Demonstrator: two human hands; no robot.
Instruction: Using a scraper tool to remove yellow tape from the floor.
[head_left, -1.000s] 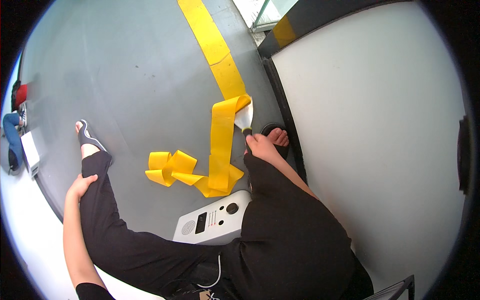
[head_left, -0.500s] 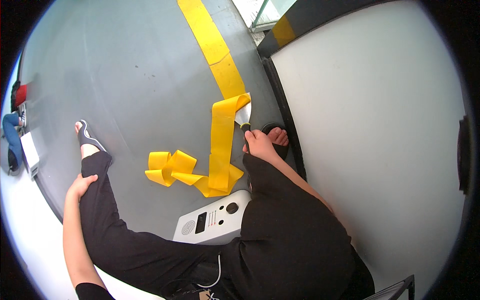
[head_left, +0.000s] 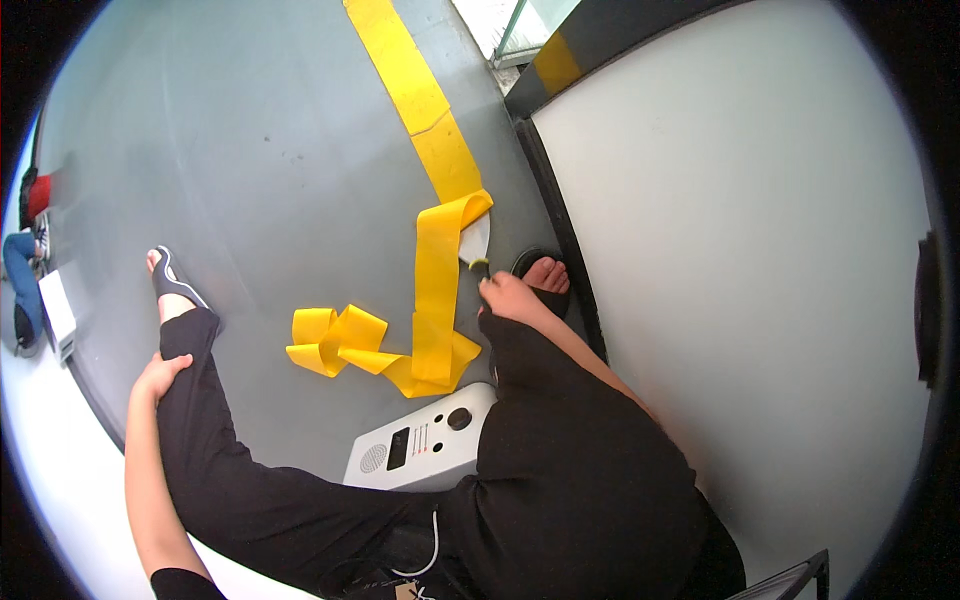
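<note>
My right hand (head_left: pixel 513 297) is closed around the dark handle of a putty knife (head_left: pixel 476 243). The knife's metal blade reaches under the peeled fold of a yellow floor tape (head_left: pixel 438 290), partly hidden by it. Beyond that fold, the yellow strip (head_left: pixel 415 90) still lies flat on the grey floor, with a crack across it. The lifted length bends back toward me and ends in loose loops (head_left: pixel 340 335). My left hand (head_left: pixel 165 375) grips my left lower leg over the black trousers, its thumb on top and its other fingers mostly hidden.
A light grey box (head_left: pixel 425 440) with a knob and speaker holes is between my legs. On the right, a white panel (head_left: pixel 730 230) with a black base edge runs beside my sandalled right foot (head_left: pixel 545 278). Another person's blue-clad leg (head_left: pixel 22 285) shows at far left.
My right hand and the putty knife have shifted slightly back and turned, and the blade's tip shows less beside the tape fold. The view has drifted slightly. My left hand keeps its hold.
</note>
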